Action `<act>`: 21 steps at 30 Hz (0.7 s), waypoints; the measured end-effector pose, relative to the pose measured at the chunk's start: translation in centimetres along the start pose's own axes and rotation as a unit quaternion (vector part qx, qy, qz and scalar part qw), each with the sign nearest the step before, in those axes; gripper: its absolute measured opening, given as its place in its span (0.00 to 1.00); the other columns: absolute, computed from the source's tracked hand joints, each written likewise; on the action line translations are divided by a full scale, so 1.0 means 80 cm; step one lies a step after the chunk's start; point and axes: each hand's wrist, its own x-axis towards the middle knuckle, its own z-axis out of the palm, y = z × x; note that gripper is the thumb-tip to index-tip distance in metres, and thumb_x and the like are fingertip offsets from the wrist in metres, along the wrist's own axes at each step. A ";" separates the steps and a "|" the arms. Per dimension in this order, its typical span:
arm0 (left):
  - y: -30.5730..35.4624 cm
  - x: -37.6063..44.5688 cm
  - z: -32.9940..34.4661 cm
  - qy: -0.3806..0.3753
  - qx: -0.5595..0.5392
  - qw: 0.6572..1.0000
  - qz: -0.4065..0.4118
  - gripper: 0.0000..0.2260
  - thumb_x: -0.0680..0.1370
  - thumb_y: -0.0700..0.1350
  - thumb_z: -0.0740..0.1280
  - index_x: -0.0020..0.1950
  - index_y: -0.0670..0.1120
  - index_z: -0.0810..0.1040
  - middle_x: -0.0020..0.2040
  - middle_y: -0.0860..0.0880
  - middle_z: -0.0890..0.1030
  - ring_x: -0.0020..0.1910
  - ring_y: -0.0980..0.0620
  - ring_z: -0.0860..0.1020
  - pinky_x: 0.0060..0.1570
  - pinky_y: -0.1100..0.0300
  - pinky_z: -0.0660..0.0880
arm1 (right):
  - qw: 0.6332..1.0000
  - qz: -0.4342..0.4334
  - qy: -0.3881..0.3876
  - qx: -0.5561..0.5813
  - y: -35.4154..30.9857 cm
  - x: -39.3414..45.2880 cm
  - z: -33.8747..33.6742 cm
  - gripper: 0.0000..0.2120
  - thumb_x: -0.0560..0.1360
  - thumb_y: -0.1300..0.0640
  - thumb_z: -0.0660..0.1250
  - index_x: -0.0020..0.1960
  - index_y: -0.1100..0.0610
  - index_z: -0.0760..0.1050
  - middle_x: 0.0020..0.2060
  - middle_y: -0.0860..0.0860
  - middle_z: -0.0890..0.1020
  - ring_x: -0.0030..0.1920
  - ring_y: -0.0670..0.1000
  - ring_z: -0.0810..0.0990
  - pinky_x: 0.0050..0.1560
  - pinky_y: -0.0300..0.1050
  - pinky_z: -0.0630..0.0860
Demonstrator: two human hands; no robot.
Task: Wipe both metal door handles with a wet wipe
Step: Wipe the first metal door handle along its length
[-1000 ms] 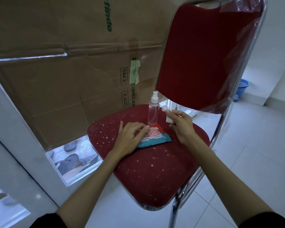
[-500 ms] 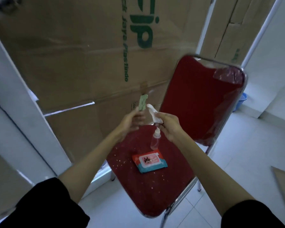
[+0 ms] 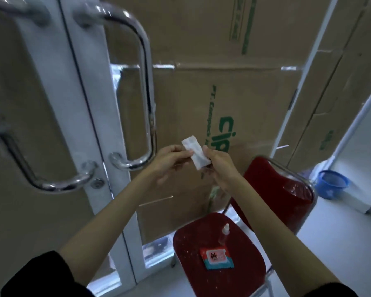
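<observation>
the wet wipe is held up between both hands, a folded white strip slanting from upper left to lower right. the left hand pinches its left edge with fingertips and thumb, the right hand pinches its lower right end, so the two hands are drawn close together with only the wipe between them. it looks as if the wipe is being opened out or refolded before wiping, which has not yet begun.

the right-hand door handle stands just to the left of the left hand, a tall metal loop whose long axis runs up and down; its lower bend sits about level with the hands, and the bar climbs well above them. the left hand is the nearer one to it, yet the wipe's bulk lies on the right hand's side. the left-hand door handle lies farther left, beyond the door's meeting edge, its bar blurred.

below and to the right of the hands, well apart from them, a red chair carries a pack of wipes and a small spray bottle. cardboard fills the glass behind the hands
</observation>
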 end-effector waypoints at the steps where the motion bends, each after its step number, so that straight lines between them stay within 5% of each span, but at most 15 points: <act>1: 0.014 -0.009 -0.005 0.006 -0.006 1.000 0.000 0.05 0.74 0.40 0.71 0.47 0.42 0.78 0.40 0.49 0.82 0.37 0.56 0.79 0.36 0.67 0.76 | 1.000 -0.015 0.003 -0.003 -0.011 -0.006 0.011 0.15 0.78 0.48 0.63 0.51 0.60 0.78 0.44 0.55 0.82 0.43 0.53 0.80 0.43 0.45 0.76; 3: 0.049 -0.026 -0.018 0.019 -0.003 1.000 0.001 0.07 0.74 0.41 0.71 0.50 0.41 0.78 0.41 0.48 0.83 0.37 0.56 0.80 0.39 0.66 0.78 | 0.998 -0.057 0.027 -0.003 -0.038 -0.020 0.034 0.19 0.73 0.46 0.69 0.54 0.60 0.73 0.47 0.54 0.80 0.46 0.52 0.79 0.44 0.43 0.77; 6: 0.093 -0.054 -0.036 0.005 0.004 1.000 0.004 0.03 0.74 0.40 0.70 0.47 0.42 0.79 0.38 0.49 0.82 0.35 0.56 0.79 0.39 0.66 0.75 | 0.992 -0.122 -0.004 -0.044 -0.070 -0.042 0.065 0.14 0.69 0.53 0.75 0.46 0.56 0.72 0.39 0.49 0.76 0.38 0.46 0.75 0.38 0.37 0.73; 11: 0.135 -0.084 -0.069 -0.017 -0.013 1.000 0.015 0.03 0.76 0.39 0.67 0.43 0.43 0.78 0.36 0.49 0.81 0.32 0.60 0.79 0.36 0.70 0.76 | 0.991 -0.093 -0.091 -0.033 -0.102 -0.063 0.102 0.08 0.70 0.60 0.74 0.46 0.60 0.77 0.30 0.48 0.79 0.27 0.42 0.73 0.30 0.33 0.69; 21: 0.146 -0.105 -0.138 -0.022 -0.048 0.999 0.011 0.03 0.76 0.40 0.67 0.47 0.44 0.81 0.35 0.52 0.82 0.34 0.60 0.80 0.42 0.70 0.78 | 0.991 -0.056 -0.118 0.040 -0.109 -0.053 0.140 0.06 0.74 0.58 0.70 0.46 0.61 0.76 0.37 0.53 0.80 0.36 0.47 0.78 0.37 0.39 0.77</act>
